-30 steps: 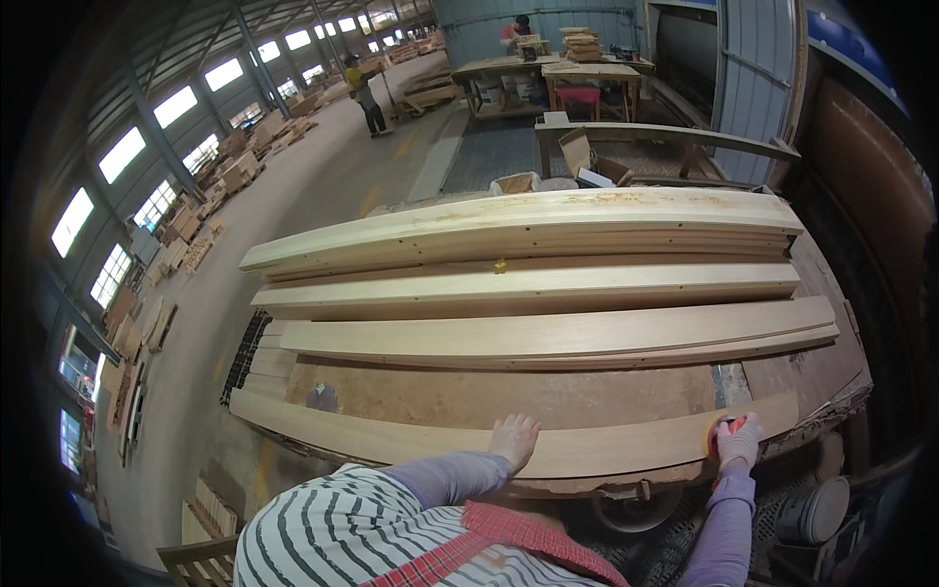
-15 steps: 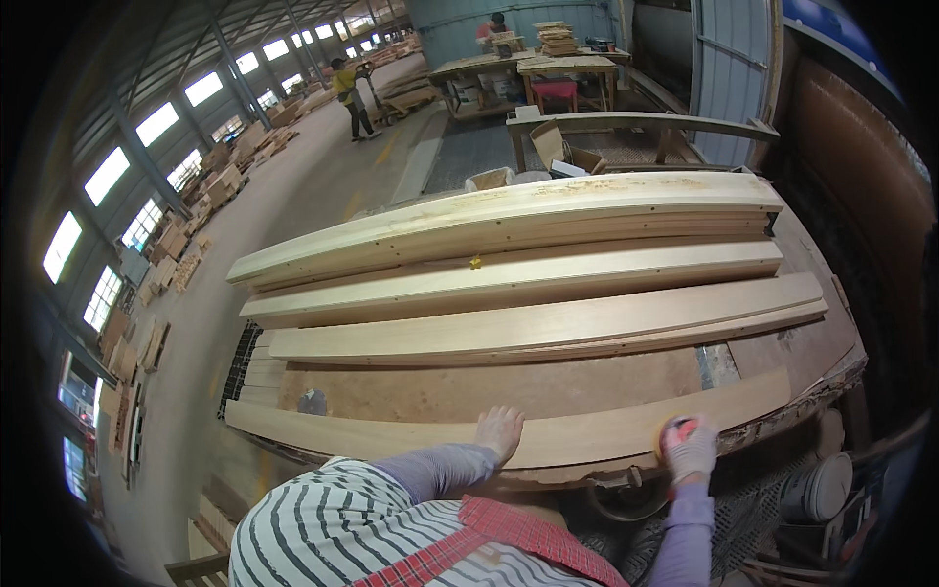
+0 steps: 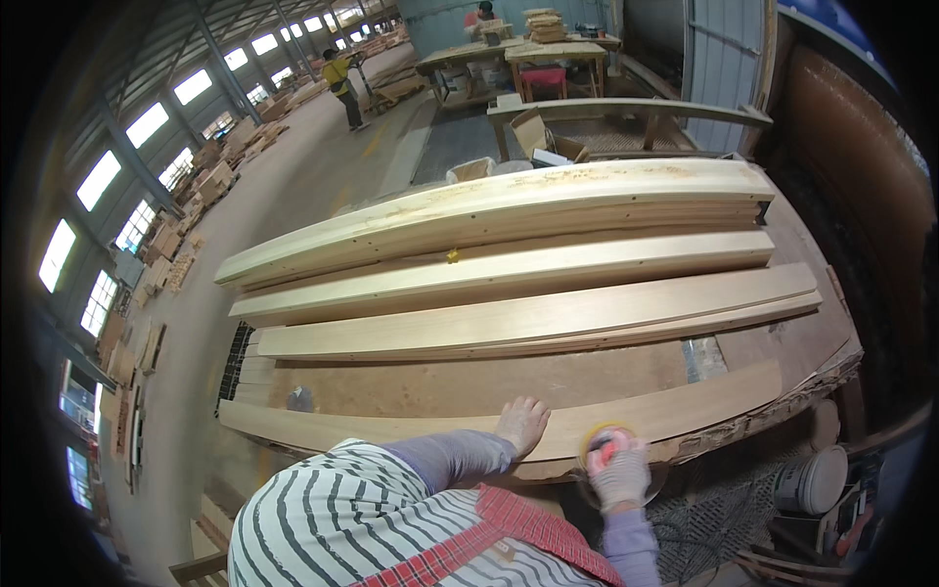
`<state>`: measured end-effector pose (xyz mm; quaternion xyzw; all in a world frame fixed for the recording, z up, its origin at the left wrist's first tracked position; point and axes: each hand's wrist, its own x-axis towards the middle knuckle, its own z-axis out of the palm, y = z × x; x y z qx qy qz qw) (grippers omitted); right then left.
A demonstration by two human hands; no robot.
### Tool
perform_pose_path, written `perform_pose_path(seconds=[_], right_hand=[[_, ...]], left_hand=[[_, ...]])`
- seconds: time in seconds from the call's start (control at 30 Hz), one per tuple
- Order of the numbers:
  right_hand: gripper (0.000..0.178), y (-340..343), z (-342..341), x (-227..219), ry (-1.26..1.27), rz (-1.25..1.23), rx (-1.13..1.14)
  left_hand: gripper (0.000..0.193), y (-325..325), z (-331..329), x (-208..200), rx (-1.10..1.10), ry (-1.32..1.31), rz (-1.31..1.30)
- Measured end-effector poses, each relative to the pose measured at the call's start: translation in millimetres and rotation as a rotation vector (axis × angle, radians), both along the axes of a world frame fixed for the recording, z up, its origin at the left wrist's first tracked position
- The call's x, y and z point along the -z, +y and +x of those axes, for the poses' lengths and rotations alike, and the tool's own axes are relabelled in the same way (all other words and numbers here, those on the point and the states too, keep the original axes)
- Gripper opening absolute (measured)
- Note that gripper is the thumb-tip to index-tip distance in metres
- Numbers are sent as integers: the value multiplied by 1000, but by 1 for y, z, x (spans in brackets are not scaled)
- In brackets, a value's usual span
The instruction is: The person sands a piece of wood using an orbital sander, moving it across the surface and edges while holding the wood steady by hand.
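A long pale wooden board (image 3: 694, 400) lies along the near edge of the worktable. My left hand (image 3: 523, 427), bare, rests flat on it near the middle with the fingers stretched out. Just to the right, my right hand (image 3: 623, 479) wears a pale glove and is closed round a red and yellow round sander (image 3: 604, 440). The sander sits over the board's near edge; its underside is hidden, so I cannot tell how much of it touches the wood. Beyond the board, a pair of stacked boards (image 3: 528, 308) lies on the worktable.
More long boards (image 3: 499, 201) are stacked at the table's far side, with a small yellow thing (image 3: 453, 256) on them. A white bucket (image 3: 812, 482) stands at the lower right. Far off, a person in yellow (image 3: 340, 83) stands by a pallet truck; another is behind a bench (image 3: 518, 54).
My right hand has moved left along the board with the sander, closer to my left hand. My left hand appears slightly farther right, and the whole view has shifted a little.
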<state>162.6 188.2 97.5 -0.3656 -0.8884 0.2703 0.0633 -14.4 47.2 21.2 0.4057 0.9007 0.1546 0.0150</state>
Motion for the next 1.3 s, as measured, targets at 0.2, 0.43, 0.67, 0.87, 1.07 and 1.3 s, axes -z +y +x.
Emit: perform_pose_path(seconds=[0.2,0.43,0.67,0.87,1.07,1.3], right_hand=[[48,175,26,13,113,90,345],[69,322,61,18,-179,139,761],[47,174,1,5,-126,26,386],[40,-1,-26,-12,-202,-113,-89],[42,42,24,-7,-260,-114,46],[54,226,92,11,-129,0,522]], left_hand=[[22,-6,-6,-2,-4,72,-252],[20,18,-1,4,16,-12,-66],[23,11,-6,9,6,29,-82],[26,8,-13,12,-17,34,-135],[21,-23,17,5,101,-45,-29],[18,-21,15,9,107,-22,-107]])
